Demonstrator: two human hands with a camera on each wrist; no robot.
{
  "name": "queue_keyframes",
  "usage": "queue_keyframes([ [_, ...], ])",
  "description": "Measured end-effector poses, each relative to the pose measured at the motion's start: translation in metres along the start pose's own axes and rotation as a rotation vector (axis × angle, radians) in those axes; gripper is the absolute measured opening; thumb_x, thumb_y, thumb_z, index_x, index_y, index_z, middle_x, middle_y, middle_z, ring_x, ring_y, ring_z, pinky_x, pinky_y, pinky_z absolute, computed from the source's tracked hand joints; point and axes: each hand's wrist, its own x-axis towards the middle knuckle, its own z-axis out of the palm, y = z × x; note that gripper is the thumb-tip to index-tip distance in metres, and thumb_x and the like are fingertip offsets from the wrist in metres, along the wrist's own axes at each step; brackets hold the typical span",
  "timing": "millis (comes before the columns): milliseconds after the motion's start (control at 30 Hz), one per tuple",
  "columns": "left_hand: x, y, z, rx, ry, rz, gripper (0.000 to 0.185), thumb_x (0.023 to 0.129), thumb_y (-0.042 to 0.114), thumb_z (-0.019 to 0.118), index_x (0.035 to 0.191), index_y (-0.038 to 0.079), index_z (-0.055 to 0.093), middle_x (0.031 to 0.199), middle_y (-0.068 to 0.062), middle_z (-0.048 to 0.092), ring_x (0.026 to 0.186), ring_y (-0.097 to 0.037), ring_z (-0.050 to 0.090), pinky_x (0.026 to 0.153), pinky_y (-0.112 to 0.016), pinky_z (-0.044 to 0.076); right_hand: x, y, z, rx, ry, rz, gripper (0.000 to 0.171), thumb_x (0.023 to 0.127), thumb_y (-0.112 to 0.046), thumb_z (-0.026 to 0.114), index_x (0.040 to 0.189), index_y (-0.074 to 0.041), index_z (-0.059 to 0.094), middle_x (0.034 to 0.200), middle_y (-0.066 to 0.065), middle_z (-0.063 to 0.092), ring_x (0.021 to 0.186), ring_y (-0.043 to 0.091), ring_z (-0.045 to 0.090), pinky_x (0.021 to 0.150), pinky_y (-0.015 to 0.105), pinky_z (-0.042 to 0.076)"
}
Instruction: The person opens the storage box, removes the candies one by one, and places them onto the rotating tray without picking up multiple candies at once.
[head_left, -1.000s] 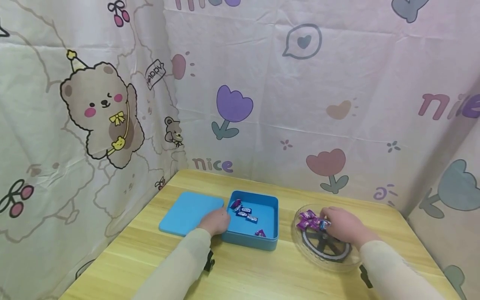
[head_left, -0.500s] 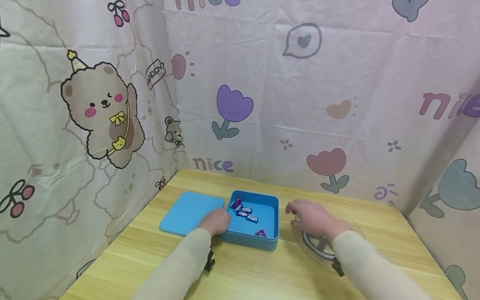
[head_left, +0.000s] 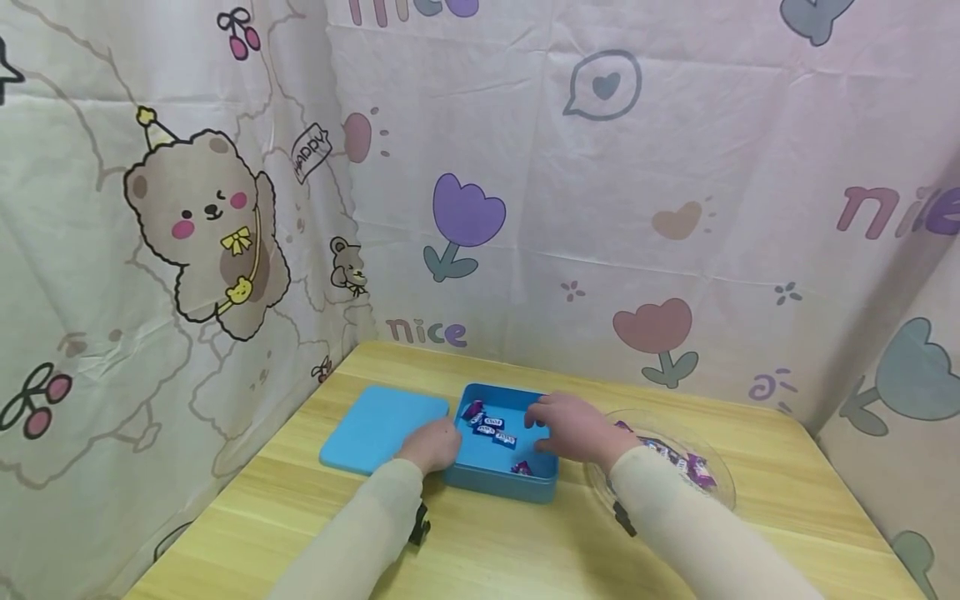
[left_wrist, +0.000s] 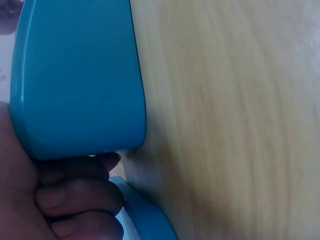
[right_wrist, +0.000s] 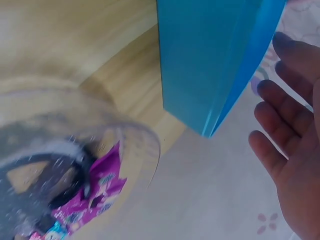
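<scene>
Left hand (head_left: 433, 443) grips the near-left wall of the blue box (head_left: 501, 482); right hand (head_left: 572, 428) hovers above it, fingers loose. Candies (head_left: 495, 430) inside, lid (head_left: 382, 426) left, clear dish (head_left: 708, 492) right. Wooden table (head_left: 495, 550), cartoon curtain (head_left: 525, 208) behind.

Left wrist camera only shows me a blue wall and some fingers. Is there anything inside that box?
Observer: Yes. The blue box holds a few small wrapped candies, some blue and some purple.
Operator: Where is the other hand?
Observer: The right hand hovers over the box's right side with its fingers relaxed. It holds nothing that I can see.
Operator: Are there more sweets anywhere?
Observer: Yes. Some purple candies lie on a clear plate on the table, to the right of the box.
</scene>
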Motion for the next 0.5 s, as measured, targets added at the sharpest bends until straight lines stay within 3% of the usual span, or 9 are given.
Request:
queue_keyframes([
  [233,0.0,-0.001,0.0,0.029,0.015,0.024,0.032,0.105,0.018,0.04,0.1,0.001,0.067,0.115,-0.012,0.064,0.084,-0.025,0.053,0.086,-0.048,0.049,0.009,-0.011,0.007,0.106,-0.183,0.011,0.037,0.086,-0.031,0.083,0.12,-0.026,0.07,0.116,-0.003,0.068,0.105,0.017,0.061,0.092,0.048,0.052],
  [500,0.0,0.0,-0.001,0.019,0.007,0.009,0.032,0.105,0.019,0.039,0.099,0.002,0.066,0.111,-0.011,0.063,0.083,-0.026,0.053,0.081,-0.046,0.048,0.018,-0.01,0.022,0.073,-0.281,0.018,0.037,0.087,-0.022,0.082,0.121,-0.031,0.069,0.108,-0.01,0.066,0.096,0.013,0.059,0.094,0.05,0.051],
])
